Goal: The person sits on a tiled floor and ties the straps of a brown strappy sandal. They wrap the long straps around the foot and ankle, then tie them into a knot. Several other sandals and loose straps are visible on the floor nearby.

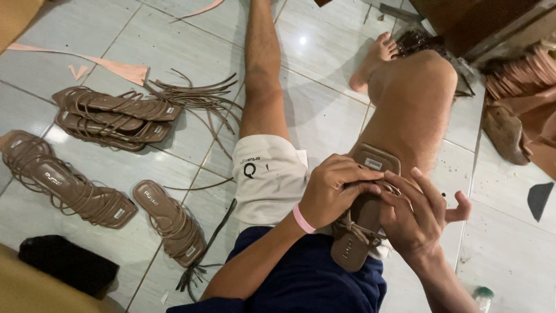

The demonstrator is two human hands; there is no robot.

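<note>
Brown sandal (360,229) lies sole-up-the-leg on the person's right thigh, straps only partly laced, knot bunch mid-sole; left hand (331,188) pinches a strap down near the toe end, right hand (412,215) has fingers curled round the strap ends w/ index and pinky sticking out. Looks mid-job: finished strappy sandals on the floor, one stacked pair (113,117) + two singles (63,186) (169,221). Loose strap bundle (200,95) unused beside the stack.

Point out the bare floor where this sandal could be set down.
Bare tiles lie right of the bent knee, before the brown scraps. The left floor is crowded with finished sandals and loose straps. Both hands, left hand, right hand, hold the sandal.
</note>
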